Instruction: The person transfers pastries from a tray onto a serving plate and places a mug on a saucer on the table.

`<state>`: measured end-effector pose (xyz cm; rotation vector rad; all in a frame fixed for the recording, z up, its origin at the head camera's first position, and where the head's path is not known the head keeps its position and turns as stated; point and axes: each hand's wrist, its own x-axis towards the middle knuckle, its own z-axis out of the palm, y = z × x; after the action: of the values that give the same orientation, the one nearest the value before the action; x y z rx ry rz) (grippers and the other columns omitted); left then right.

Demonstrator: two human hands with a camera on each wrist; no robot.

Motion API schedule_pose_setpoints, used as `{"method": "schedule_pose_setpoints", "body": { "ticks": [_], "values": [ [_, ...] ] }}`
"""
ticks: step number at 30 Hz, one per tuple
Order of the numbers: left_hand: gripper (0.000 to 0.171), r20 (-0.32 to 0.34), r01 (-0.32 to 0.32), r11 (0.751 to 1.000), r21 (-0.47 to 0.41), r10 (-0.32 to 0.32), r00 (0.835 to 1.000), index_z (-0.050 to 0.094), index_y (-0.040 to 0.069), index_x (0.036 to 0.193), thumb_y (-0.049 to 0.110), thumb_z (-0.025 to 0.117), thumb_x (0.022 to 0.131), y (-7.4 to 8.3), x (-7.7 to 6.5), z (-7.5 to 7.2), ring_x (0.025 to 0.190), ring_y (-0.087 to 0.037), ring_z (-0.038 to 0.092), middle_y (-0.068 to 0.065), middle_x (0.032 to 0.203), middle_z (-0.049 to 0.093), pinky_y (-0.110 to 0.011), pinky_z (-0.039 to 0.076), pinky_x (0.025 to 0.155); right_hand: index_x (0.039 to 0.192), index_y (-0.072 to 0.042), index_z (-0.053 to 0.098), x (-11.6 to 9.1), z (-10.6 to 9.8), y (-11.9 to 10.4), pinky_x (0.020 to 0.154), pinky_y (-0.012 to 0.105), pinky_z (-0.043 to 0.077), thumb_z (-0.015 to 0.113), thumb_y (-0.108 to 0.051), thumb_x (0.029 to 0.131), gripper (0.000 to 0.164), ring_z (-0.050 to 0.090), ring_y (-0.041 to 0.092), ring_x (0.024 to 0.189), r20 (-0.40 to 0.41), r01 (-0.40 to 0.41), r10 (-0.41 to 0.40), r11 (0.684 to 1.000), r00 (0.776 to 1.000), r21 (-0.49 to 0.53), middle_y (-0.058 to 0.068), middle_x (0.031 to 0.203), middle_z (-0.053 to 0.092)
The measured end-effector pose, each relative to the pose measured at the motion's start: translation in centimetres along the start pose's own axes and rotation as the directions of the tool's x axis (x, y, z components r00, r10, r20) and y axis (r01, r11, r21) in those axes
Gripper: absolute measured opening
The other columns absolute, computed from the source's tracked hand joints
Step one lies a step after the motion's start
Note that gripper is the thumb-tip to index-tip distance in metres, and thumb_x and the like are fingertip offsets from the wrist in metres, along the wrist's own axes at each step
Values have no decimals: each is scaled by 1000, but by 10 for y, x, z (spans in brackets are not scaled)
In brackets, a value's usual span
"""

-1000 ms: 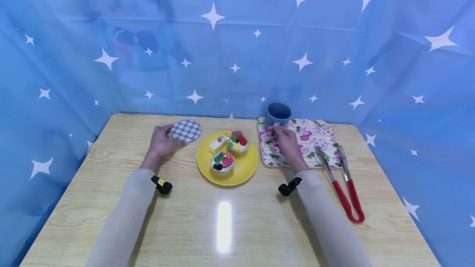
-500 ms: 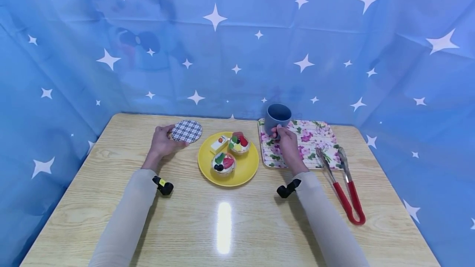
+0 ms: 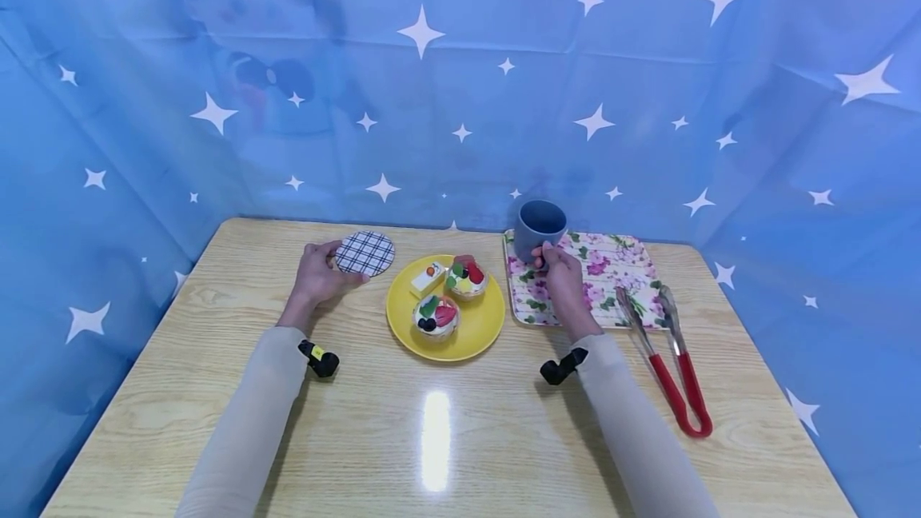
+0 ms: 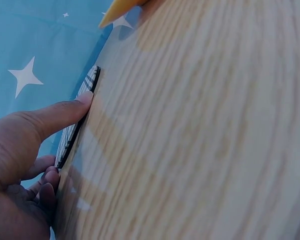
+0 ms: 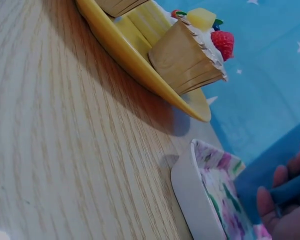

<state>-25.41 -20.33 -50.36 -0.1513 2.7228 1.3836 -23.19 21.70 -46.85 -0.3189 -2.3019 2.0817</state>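
Note:
In the head view, my left hand (image 3: 316,274) holds a round plaid coaster (image 3: 365,253), thumb at its near edge and fingers at its left side. The left wrist view shows the thumb on the rim of the coaster (image 4: 67,141), which lies flat, close over the table. My right hand (image 3: 564,282) grips the handle of a blue-grey mug (image 3: 529,242). The mug is upright at the back left corner of a floral tray (image 3: 612,262). In the right wrist view, fingers curl round the handle of the mug (image 5: 250,187).
Between the hands stands a yellow plate (image 3: 475,336) with two fruit-topped cupcakes (image 3: 436,318) and a rectangular cake slice (image 3: 428,281). Red-handled tongs (image 3: 668,390) lie at the right, tips on the tray. A blue star-patterned curtain (image 3: 460,62) hangs behind the wooden table (image 3: 360,438).

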Motion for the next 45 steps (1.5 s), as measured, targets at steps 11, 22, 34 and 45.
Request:
{"method": "schedule_pose_setpoints", "body": {
  "ticks": [11, 22, 34, 45],
  "values": [
    [101, 3, 0, 1000, -3, 0, 1000, 34, -1, 158, 31, 89, 80, 2, -1, 0, 127, -38, 43, -25, 146, 35, -53, 47, 113, 116, 4, 57, -2, -3, -4, 103, 46, 49, 36, -42, 112, 51, 49, 30, 100, 12, 27, -26, 999, 1000, -19, 2, 95, 50],
    [101, -3, 4, 1000, 18, -4, 1000, 35, 1, 158, 33, 89, 79, 3, 0, 1, 123, -36, 42, -24, 144, 37, -50, 48, 107, 114, 1, 57, -3, -4, -14, 110, 47, 45, 33, -40, 113, 48, 49, 29, 108, 27, 45, -43, 998, 999, -47, 1, 98, 50],
    [101, -3, 9, 1000, 28, -9, 1000, 35, 2, 158, 35, 88, 79, 1, 0, 0, 121, -35, 42, -24, 141, 37, -48, 49, 104, 112, 0, 60, -10, 7, -32, 111, 50, 48, 34, -36, 113, 44, 51, 21, 100, 39, 71, -70, 997, 997, -30, 1, 95, 52],
    [101, 1, 5, 1000, 16, -5, 1000, 34, 1, 158, 34, 88, 80, 2, -1, -1, 122, -35, 41, -25, 142, 36, -49, 47, 106, 107, -2, 63, -16, 22, -46, 112, 50, 46, 38, -35, 113, 42, 52, 20, 99, 28, 52, -51, 999, 998, -6, 0, 91, 54]
  ]
}}
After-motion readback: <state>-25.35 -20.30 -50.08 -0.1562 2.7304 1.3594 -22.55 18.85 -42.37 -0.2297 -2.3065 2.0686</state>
